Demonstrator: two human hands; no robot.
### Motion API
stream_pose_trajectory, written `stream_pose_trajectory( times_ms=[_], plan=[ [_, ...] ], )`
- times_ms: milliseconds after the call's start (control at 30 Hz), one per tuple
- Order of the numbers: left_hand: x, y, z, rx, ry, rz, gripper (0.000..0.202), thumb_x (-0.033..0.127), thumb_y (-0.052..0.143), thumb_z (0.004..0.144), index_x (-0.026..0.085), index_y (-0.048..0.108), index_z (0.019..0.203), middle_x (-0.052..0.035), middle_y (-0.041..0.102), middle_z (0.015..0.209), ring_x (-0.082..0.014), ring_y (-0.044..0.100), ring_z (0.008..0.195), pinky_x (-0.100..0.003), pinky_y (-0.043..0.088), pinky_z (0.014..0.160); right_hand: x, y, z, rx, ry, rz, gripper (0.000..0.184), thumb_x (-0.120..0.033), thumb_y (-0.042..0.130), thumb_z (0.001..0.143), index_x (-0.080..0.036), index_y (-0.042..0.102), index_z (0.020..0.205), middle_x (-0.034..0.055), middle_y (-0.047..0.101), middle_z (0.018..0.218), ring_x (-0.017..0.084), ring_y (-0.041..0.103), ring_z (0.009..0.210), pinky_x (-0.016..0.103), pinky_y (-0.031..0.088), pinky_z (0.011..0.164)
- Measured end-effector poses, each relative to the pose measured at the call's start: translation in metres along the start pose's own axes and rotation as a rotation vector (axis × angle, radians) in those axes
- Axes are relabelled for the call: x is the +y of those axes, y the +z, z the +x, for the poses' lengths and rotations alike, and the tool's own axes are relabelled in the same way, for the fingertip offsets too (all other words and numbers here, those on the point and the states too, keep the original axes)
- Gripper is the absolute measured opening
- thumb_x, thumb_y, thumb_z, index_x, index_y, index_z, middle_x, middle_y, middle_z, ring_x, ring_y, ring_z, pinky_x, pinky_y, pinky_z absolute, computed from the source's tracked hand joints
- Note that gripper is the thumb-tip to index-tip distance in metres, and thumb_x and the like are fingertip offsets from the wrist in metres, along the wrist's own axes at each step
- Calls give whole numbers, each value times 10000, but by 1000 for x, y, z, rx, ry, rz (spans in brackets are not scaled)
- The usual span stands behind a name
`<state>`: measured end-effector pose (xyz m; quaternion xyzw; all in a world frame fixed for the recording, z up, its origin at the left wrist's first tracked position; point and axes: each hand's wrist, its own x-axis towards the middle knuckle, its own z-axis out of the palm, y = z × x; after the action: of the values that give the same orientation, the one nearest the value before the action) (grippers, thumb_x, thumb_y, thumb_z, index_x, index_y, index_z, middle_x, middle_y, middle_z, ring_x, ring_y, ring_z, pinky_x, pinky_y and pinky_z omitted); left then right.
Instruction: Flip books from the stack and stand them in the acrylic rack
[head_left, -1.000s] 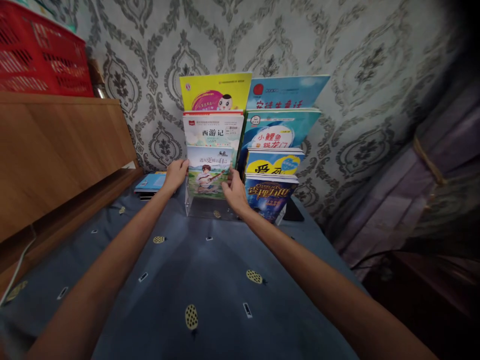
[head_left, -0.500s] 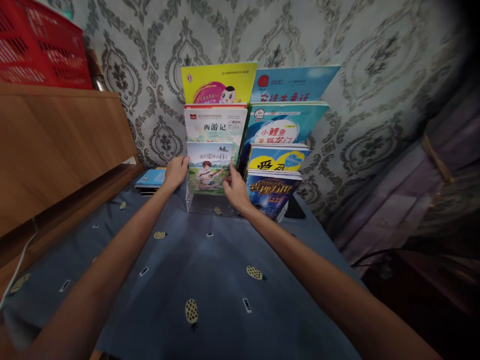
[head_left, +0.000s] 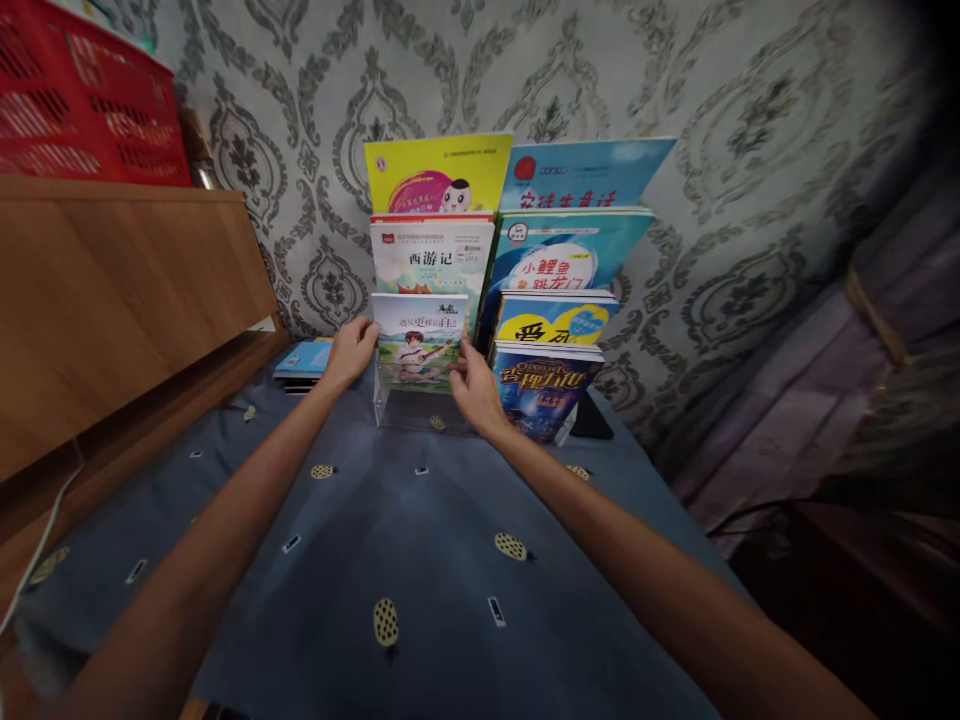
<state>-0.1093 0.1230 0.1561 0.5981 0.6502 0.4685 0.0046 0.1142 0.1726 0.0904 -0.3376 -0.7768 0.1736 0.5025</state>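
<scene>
Nearest, btm of frame: a blue cloth (head_left: 420, 560) w/ a small pineapple print, spread over the whole surface. Two bare forearms run up across it from the btm corners twd the centre.

Mid-frame, the left hand (head_left: 352, 350) has its fingers curled on the left edge of the guitar-cover book (head_left: 420, 340). The right hand (head_left: 471, 385) is closed on the same book's lower right edge, thumb at the front. The book stands upright, cover facing out, in the front left slot of a clear stepped rack (head_left: 409, 412), just left of centre. Can't tell whether its btm edge rests in the slot.

Just right of the right hand, a dark-blue book (head_left: 544, 390) fills the front right slot. A flat blue book (head_left: 304, 358) lies on the cloth just beyond the left hand, and a small black object (head_left: 592, 420) sits at the rack's right foot.

Further back the rack steps up. Left column: a white book (head_left: 431, 255), then a yellow book (head_left: 435, 170) on top. Right column: a yellow-and-blue book (head_left: 555, 322), a teal book (head_left: 570, 250), then a light-blue book (head_left: 585, 170).

Left side of frame: a wooden panel (head_left: 112, 290), w/ a red basket (head_left: 82, 110) on it, upper left corner. Farthest back is grey damask wallpaper (head_left: 750, 150); at the right edge, a purple curtain (head_left: 862, 330) in shadow.
</scene>
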Motion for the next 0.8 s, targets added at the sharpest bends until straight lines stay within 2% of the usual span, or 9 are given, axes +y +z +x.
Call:
stream_pose_trajectory(
  times_ms=[333, 500, 567, 667, 800],
  plan=[
    [-4, 2, -6, 18, -3, -46, 265, 332, 415, 923, 162, 610, 861, -61, 659, 821, -200, 643, 806, -295, 530, 693, -3, -7, -14, -34, 7, 41, 692, -119, 455, 815, -178, 423, 1504, 156, 614, 1369, 283, 687, 1086, 508, 559, 964],
    [-12, 3, -20, -2, 55, -25, 286, 295, 409, 954, 139, 624, 1062, -94, 714, 1010, -207, 662, 934, -322, 536, 823, -2, -8, -27, -46, 2, 77, 644, -159, 457, 840, -155, 440, 1483, 173, 606, 1369, 284, 667, 1141, 513, 541, 991],
    [-24, 3, -33, -41, 52, 94, 311, 289, 386, 984, 148, 596, 1166, -95, 712, 1113, -194, 659, 1015, -312, 518, 904, -3, -10, -37, -47, 3, 84, 626, -177, 459, 851, -163, 448, 1476, 170, 627, 1334, 285, 670, 1136, 520, 539, 984],
    [-52, 4, -56, -124, -73, 369, 302, 266, 388, 992, 170, 596, 1190, -98, 701, 1182, -199, 646, 1092, -311, 490, 976, -5, -13, -59, -78, 0, 85, 586, -200, 453, 873, -187, 475, 1458, 151, 670, 1257, 285, 668, 1136, 515, 555, 949],
    [-95, -2, -72, -114, -228, 524, 322, 232, 497, 912, 131, 594, 1202, -204, 637, 1291, -326, 562, 1246, -460, 435, 1062, -5, -15, -104, -162, 10, 89, 531, -207, 450, 884, -256, 541, 1405, 121, 664, 1282, 271, 665, 1137, 517, 548, 971]
  ],
)
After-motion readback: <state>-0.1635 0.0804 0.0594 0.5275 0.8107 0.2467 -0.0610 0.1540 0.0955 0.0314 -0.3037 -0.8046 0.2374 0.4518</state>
